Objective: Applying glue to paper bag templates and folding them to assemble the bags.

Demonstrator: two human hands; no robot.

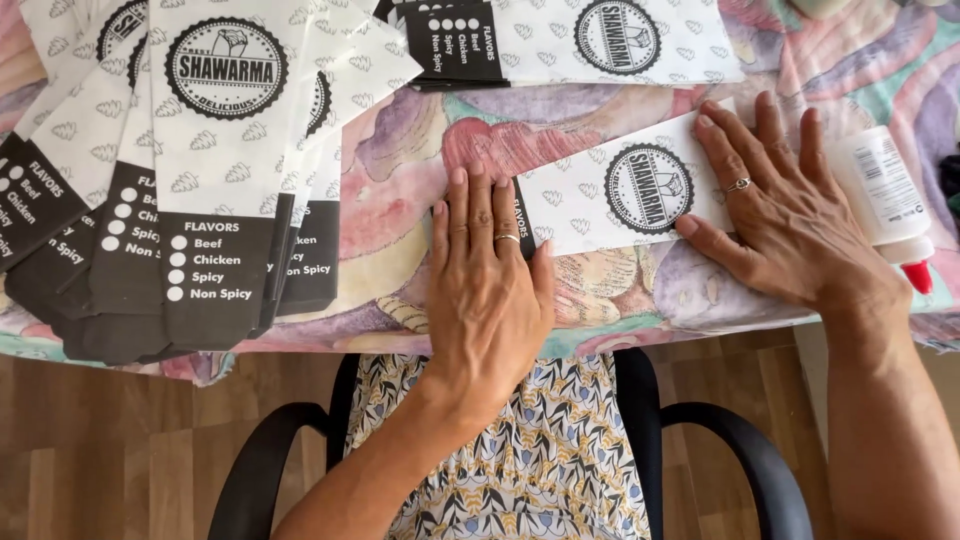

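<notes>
Under both flat, open hands, left hand (487, 290) and right hand (790, 215), a white paper sleeve (620, 200).

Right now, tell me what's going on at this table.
A seated person presses both hands flat on a white paper sleeve with a black end, lying on a flowery tablecloth. The left hand covers its black end, the right hand its other end. A fanned stack of the same sleeves lies to the left, more at the far edge. A white glue bottle with a red tip lies beside the right hand.
</notes>
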